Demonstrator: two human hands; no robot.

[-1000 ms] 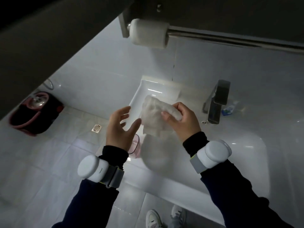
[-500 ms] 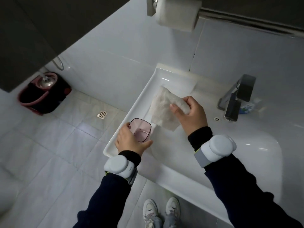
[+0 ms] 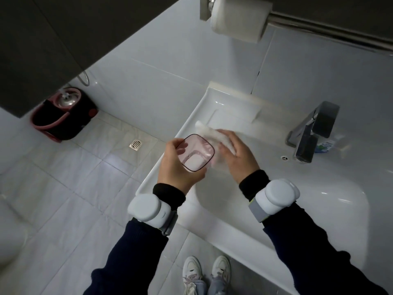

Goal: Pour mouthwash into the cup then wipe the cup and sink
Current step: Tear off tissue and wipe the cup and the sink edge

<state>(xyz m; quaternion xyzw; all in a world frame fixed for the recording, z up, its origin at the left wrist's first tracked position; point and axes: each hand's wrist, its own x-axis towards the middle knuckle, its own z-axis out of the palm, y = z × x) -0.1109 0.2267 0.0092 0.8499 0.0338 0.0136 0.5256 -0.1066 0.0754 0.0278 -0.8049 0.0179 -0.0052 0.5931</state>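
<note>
A clear pink square cup (image 3: 196,153) is held in my left hand (image 3: 177,166), lifted above the left end of the white sink (image 3: 319,199), its mouth facing up toward me. My right hand (image 3: 239,154) presses a white tissue (image 3: 209,133) against the cup's right side. The tissue is partly hidden behind the cup and under my fingers. A small mouthwash bottle (image 3: 325,144) with a blue label stands behind the faucet, mostly hidden by it.
A chrome faucet (image 3: 310,135) stands at the back of the sink. A toilet paper roll (image 3: 238,18) hangs on a rail above. A red and black mop bucket (image 3: 63,116) and a floor drain (image 3: 135,144) are on the tiled floor to the left.
My left hand reached down, took the pink cup from the sink ledge and lifted it. My right hand brought the tissue down against the cup's side.
</note>
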